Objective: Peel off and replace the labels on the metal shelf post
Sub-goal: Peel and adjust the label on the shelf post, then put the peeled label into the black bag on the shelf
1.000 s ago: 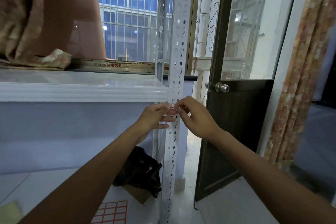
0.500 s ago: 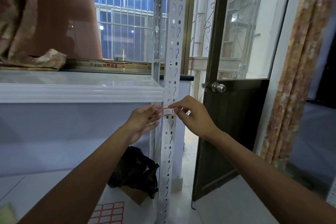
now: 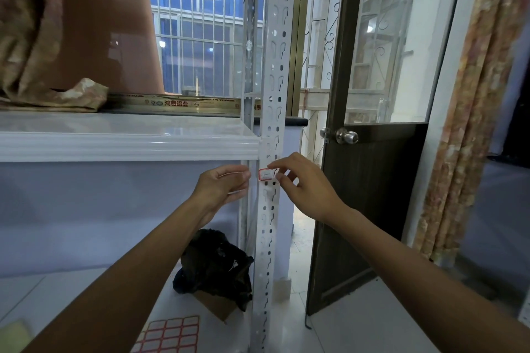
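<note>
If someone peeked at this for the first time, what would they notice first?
Probably the two hands in the middle: the right hand pinches a little red-bordered label at the white metal shelf post, while the left hand is open just beside the post. Next come the sheet of red-bordered labels lying low at the bottom left, and the shiny door knob to the right of the post.

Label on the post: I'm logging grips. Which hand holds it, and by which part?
The right hand pinches the red-bordered label by its right edge, at the shelf post. The left hand grips nothing visible.
</note>
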